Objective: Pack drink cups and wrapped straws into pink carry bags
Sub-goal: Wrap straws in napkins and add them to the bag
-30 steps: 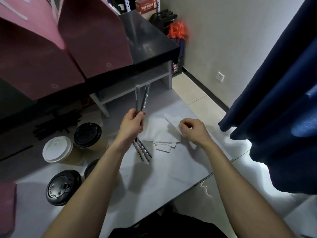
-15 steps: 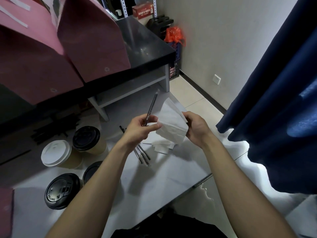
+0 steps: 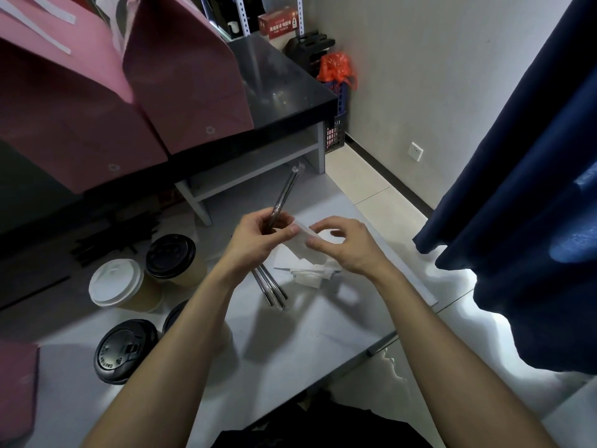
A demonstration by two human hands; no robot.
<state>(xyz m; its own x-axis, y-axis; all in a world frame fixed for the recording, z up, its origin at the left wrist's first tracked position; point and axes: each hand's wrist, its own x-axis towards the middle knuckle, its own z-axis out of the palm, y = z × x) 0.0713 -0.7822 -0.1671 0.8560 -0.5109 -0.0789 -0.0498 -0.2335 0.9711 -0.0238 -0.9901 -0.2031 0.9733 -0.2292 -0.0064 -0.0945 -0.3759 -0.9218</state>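
Back counter of drinks shop. Lidded takeaway paper cups [image 3: 116,287] on grey worktable [image 3: 307,324], pink carry bags [image 3: 181,69] on black raised counter [image 3: 284,82], napkin stack [image 3: 311,273], metal shelving [image 3: 240,11], dark blue curtain [image 3: 523,189].

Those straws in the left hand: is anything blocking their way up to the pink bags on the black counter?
Nothing visible blocks it. The left hand holds the wrapped straws upright in open air below the pink bags on the counter. The right hand holds a napkin beside them, not in between.

four lidded cups [image 3: 117,284], two pink bags [image 3: 187,76], two hands [image 3: 255,240].
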